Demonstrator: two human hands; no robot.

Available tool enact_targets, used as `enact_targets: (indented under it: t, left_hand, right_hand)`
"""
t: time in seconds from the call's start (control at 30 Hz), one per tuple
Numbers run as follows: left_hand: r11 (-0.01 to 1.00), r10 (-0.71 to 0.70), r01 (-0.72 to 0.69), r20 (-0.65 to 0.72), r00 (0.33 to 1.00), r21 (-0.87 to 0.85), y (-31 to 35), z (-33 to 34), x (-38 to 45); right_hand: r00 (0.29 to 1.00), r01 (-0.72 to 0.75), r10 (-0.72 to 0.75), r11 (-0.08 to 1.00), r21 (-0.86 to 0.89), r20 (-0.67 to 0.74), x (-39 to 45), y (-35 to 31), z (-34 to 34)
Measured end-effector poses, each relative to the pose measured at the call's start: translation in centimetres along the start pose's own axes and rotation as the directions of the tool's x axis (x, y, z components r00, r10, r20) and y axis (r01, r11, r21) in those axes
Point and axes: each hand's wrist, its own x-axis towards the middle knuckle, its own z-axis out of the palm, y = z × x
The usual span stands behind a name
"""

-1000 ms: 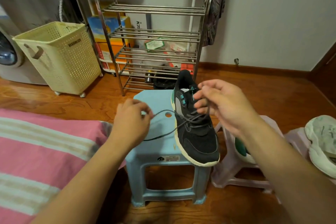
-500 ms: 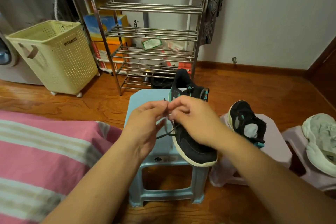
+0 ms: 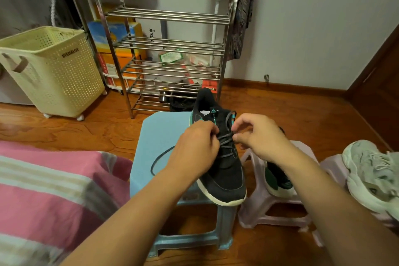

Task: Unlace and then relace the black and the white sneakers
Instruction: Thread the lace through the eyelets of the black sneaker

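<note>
A black sneaker [image 3: 224,175] with teal trim and a white sole stands on the blue stool [image 3: 159,134], toe toward me. My left hand [image 3: 194,151] pinches the grey lace [image 3: 225,140] over the shoe's left eyelets; a loose loop of that lace lies on the stool. My right hand [image 3: 259,136] pinches the lace at the right eyelets near the tongue. A second black sneaker [image 3: 276,179] lies on a pale pink stool [image 3: 267,207], mostly hidden by my right forearm. A white sneaker [image 3: 371,175] rests on another stool at the right edge.
A steel shoe rack [image 3: 168,54] stands against the wall behind the stool. A cream laundry basket [image 3: 54,69] sits at the left on the wooden floor. A pink striped bedcover [image 3: 47,196] fills the near left.
My hands came together over the shoe, then parted slightly, each now pinching lace at the eyelets. The free lace end dropped into a loop on the stool.
</note>
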Motion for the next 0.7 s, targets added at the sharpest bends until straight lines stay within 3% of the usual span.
enact_targets:
  t: [0.2,0.3,0.37,0.43,0.53,0.7]
  left_hand:
    - [0.990,0.051,-0.056,0.043,0.998,0.127,0.1,0.9,1.2]
    - [0.982,0.012,0.013,0.129,0.992,-0.188,-0.7,1.0,1.0]
    - [0.896,-0.051,0.131,0.195,0.980,-0.424,-1.6,0.8,0.8]
    - [0.828,-0.091,0.198,0.223,0.970,-0.524,-2.3,0.6,0.7]
    - [0.874,-0.075,0.165,0.209,0.975,-0.457,-2.2,0.7,0.5]
    - [0.992,0.074,-0.072,0.020,0.997,-0.104,-1.8,1.9,0.0]
  right_hand:
    - [0.996,0.091,-0.093,0.991,-0.094,-0.011,0.2,0.3,0.1]
    - [0.990,0.141,-0.139,0.983,-0.120,0.029,0.3,0.7,-0.1]
    - [0.983,0.182,-0.178,0.979,-0.091,0.053,0.3,0.8,-0.2]
    - [0.970,0.240,-0.234,0.968,-0.077,0.071,0.3,0.8,0.1]
    - [0.956,0.295,-0.291,0.938,-0.183,0.045,0.4,0.8,1.2]
    - [0.911,0.390,-0.412,0.851,-0.352,0.014,0.5,0.7,1.7]
